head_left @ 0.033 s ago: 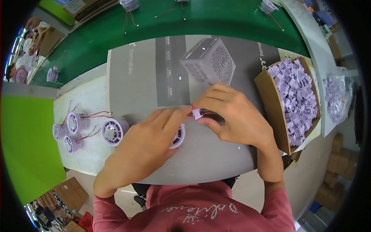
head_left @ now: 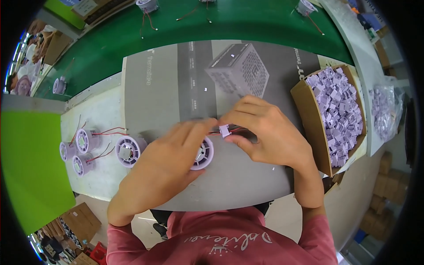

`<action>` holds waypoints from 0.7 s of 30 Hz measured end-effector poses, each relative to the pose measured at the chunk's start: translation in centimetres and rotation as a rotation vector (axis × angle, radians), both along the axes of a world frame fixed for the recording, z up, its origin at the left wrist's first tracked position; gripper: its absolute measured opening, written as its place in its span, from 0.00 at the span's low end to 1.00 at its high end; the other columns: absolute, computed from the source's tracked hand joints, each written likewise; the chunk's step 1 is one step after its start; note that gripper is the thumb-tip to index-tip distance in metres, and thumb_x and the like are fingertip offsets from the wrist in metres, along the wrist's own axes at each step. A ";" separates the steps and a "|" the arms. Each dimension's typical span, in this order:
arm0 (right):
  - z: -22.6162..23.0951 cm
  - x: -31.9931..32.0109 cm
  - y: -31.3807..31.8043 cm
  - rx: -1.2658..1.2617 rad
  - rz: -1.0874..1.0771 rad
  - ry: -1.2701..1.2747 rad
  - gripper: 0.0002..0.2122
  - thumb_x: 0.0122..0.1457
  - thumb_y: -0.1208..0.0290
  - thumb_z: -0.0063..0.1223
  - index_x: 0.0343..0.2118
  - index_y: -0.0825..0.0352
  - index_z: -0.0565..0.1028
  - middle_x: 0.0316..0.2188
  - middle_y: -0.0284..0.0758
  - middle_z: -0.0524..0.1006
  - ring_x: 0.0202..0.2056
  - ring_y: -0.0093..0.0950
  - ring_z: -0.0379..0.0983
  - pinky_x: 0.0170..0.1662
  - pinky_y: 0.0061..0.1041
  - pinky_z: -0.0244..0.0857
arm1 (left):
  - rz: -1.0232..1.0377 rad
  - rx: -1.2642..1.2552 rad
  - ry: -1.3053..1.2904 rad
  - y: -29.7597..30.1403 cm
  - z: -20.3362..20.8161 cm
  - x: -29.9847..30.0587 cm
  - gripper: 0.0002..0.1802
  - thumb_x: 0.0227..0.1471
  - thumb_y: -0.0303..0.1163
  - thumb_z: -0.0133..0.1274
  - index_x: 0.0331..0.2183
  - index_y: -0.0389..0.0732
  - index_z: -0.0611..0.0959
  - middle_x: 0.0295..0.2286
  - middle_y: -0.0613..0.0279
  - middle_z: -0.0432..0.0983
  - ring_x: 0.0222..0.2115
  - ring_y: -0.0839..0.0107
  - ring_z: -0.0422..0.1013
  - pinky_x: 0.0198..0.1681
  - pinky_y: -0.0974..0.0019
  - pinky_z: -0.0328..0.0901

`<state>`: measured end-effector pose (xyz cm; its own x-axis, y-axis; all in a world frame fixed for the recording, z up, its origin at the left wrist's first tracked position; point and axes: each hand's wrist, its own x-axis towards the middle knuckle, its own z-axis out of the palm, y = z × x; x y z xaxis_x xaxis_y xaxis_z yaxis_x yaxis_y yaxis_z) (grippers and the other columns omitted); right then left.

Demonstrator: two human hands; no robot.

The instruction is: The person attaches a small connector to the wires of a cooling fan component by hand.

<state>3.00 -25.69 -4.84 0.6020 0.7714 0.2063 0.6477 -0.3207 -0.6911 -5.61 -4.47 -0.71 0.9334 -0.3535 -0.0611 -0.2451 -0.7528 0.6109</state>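
Near the middle of the board, my left hand (head_left: 170, 154) curls over a round lilac fan-like unit (head_left: 204, 154) with a spoked rim; its thumb lies along the unit's lower side. The left fingertips are blurred beside the unit's thin red and black wires (head_left: 214, 133). My right hand (head_left: 265, 132) pinches a small lilac plastic clip (head_left: 225, 131) between thumb and fingers, with the wires running at it and on into the palm. Whether the wires pass through the clip cannot be made out. Left of my left hand stands another such unit (head_left: 129, 151), apart from it.
Several more wired units (head_left: 88, 140) stand at the left on a white surface (head_left: 99, 104). An open cardboard box (head_left: 311, 128) heaped with lilac clips is at the right. Beyond the grey printed board (head_left: 161, 101), a green surface (head_left: 247, 24) carries further units. A clear bag (head_left: 386, 106) lies far right.
My left fingers have shifted slightly left and blurred, uncovering more of the round unit beneath them. My right hand and the clip have hardly moved.
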 end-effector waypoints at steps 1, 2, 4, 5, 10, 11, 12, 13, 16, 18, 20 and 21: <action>0.1 0.0 0.0 -0.008 -0.003 0.032 0.11 0.47 0.78 0.63 0.35 0.68 0.77 0.32 0.37 0.76 0.40 0.39 0.72 0.43 0.37 0.67 | -0.004 -0.003 0.000 0.1 -0.1 0.0 0.42 0.32 0.27 0.70 0.53 0.44 0.72 0.45 0.55 0.75 0.43 0.52 0.73 0.43 0.56 0.70; 0.2 0.0 0.0 -0.015 -0.007 0.065 0.11 0.47 0.78 0.63 0.35 0.68 0.77 0.31 0.37 0.76 0.40 0.39 0.72 0.43 0.37 0.67 | 0.022 0.019 0.002 0.2 -0.2 0.0 0.42 0.32 0.25 0.70 0.53 0.43 0.71 0.44 0.55 0.75 0.44 0.52 0.73 0.43 0.56 0.70; 0.0 -0.2 0.6 0.005 0.002 0.064 0.11 0.47 0.78 0.63 0.35 0.68 0.77 0.31 0.38 0.76 0.39 0.39 0.72 0.42 0.37 0.67 | 0.059 0.041 0.003 0.5 -0.5 -0.1 0.43 0.31 0.23 0.71 0.52 0.42 0.71 0.44 0.54 0.75 0.44 0.51 0.73 0.44 0.56 0.70; -0.1 -0.2 0.8 0.027 0.009 0.064 0.11 0.47 0.78 0.63 0.35 0.67 0.77 0.31 0.38 0.76 0.39 0.40 0.72 0.42 0.37 0.67 | 0.069 -0.040 0.028 0.5 -0.7 0.0 0.42 0.32 0.24 0.71 0.52 0.41 0.71 0.44 0.54 0.75 0.44 0.51 0.73 0.44 0.56 0.70; -0.5 -0.3 1.4 0.083 0.032 0.106 0.11 0.49 0.79 0.62 0.36 0.68 0.77 0.32 0.38 0.76 0.37 0.40 0.73 0.40 0.37 0.68 | 0.105 -0.220 0.072 0.8 -0.8 0.0 0.41 0.33 0.27 0.72 0.51 0.41 0.72 0.43 0.54 0.76 0.44 0.51 0.74 0.44 0.57 0.70; -0.4 -0.2 1.5 0.106 0.030 0.163 0.11 0.49 0.80 0.62 0.37 0.68 0.77 0.32 0.38 0.77 0.36 0.40 0.74 0.39 0.36 0.68 | 0.111 -0.166 0.086 1.0 -0.6 -0.2 0.40 0.33 0.27 0.72 0.50 0.40 0.73 0.43 0.54 0.76 0.44 0.51 0.74 0.44 0.58 0.70; -0.4 -0.2 1.5 0.103 0.037 0.158 0.11 0.49 0.80 0.62 0.37 0.68 0.77 0.32 0.38 0.77 0.36 0.40 0.74 0.39 0.36 0.68 | 0.115 -0.115 0.097 1.1 -0.5 -0.3 0.39 0.33 0.28 0.72 0.49 0.39 0.74 0.44 0.54 0.76 0.44 0.51 0.74 0.44 0.59 0.71; -0.5 -0.1 1.5 0.150 0.022 0.150 0.12 0.49 0.80 0.62 0.38 0.68 0.77 0.33 0.38 0.78 0.35 0.39 0.75 0.38 0.34 0.70 | 0.122 -0.118 0.090 1.3 -0.6 -0.2 0.39 0.33 0.28 0.72 0.49 0.39 0.74 0.44 0.54 0.76 0.44 0.51 0.74 0.44 0.59 0.71; 0.3 -0.1 1.6 0.242 -0.025 0.116 0.13 0.48 0.80 0.65 0.39 0.69 0.79 0.34 0.38 0.80 0.34 0.37 0.78 0.37 0.31 0.72 | 0.118 -0.284 0.059 2.3 -0.7 0.5 0.38 0.33 0.28 0.72 0.49 0.39 0.76 0.46 0.54 0.76 0.45 0.53 0.74 0.44 0.61 0.71; 0.7 -0.2 1.6 0.291 -0.049 0.092 0.13 0.48 0.79 0.66 0.39 0.69 0.80 0.34 0.39 0.80 0.34 0.36 0.79 0.36 0.29 0.73 | 0.072 -0.424 0.030 3.0 -0.5 0.7 0.39 0.34 0.27 0.72 0.52 0.39 0.76 0.48 0.55 0.75 0.46 0.58 0.74 0.46 0.63 0.72; 1.0 -0.3 1.5 0.342 -0.124 0.051 0.14 0.45 0.79 0.68 0.38 0.69 0.82 0.34 0.40 0.81 0.34 0.34 0.80 0.36 0.27 0.74 | 0.096 -0.500 0.060 2.8 -0.7 0.5 0.41 0.35 0.26 0.72 0.54 0.40 0.75 0.50 0.58 0.74 0.48 0.63 0.73 0.50 0.64 0.71; 0.9 -0.4 1.6 0.357 -0.085 0.055 0.14 0.45 0.79 0.68 0.38 0.69 0.82 0.34 0.40 0.81 0.34 0.34 0.80 0.36 0.27 0.74 | 0.127 -0.511 0.075 2.8 -0.8 0.3 0.41 0.35 0.25 0.72 0.54 0.40 0.75 0.50 0.58 0.73 0.48 0.64 0.73 0.51 0.64 0.70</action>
<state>2.60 -24.12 -3.97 0.6786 0.6036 0.4186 0.5877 -0.1043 -0.8023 -5.35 -1.63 -1.52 0.9705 -0.2402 0.0208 -0.1126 -0.3755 0.9200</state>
